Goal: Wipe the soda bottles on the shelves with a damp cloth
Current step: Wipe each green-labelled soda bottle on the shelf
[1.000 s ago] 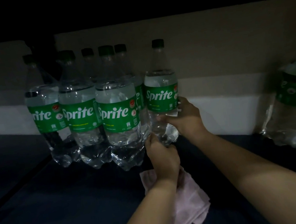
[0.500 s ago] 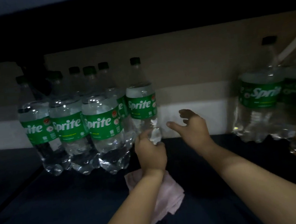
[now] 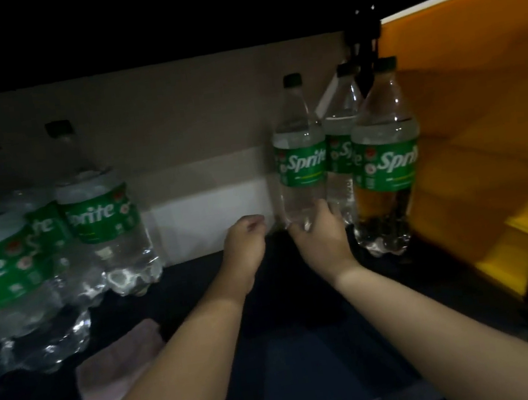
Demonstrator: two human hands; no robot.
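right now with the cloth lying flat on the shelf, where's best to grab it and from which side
Pinch the pink cloth at its far corner, coming from above with the free left hand. It lies flat on the dark shelf, and the left forearm covers its right edge.
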